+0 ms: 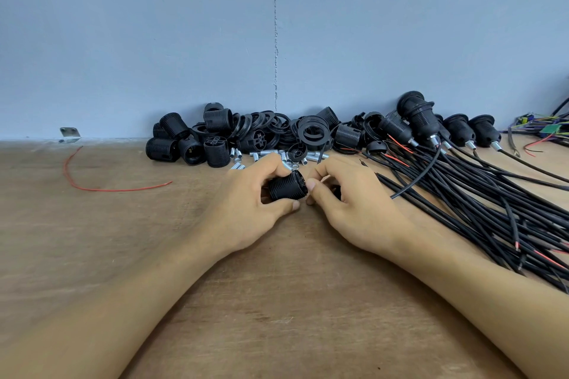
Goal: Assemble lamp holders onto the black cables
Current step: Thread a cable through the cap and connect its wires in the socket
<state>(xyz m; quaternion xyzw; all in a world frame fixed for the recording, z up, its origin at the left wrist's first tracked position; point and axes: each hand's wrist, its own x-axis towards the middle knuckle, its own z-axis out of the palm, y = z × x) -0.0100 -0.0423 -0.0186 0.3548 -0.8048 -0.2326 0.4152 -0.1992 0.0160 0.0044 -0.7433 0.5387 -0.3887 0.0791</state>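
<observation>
Lying at the left of the frame on the wooden table (92,255), a loose red wire (92,189) curves below a small metal bracket (70,134) at the foot of the blue wall. Further right, against the wall, sits a heap of black threaded shells and rings (215,138), with short silver tubes (268,155) scattered in front of it. At mid-frame the left hand (246,203) grips a black lamp holder (288,189), fingers curled over its top and thumb beneath it. The right hand (351,209) meets it from the other side, fingers curled narrow and thumb tip touching the holder's end; something dark shows under them, and I cannot tell whether they grip it. To the right fans a bundle of black cables (477,209), several ending in finished holders (431,126) by the wall.
</observation>
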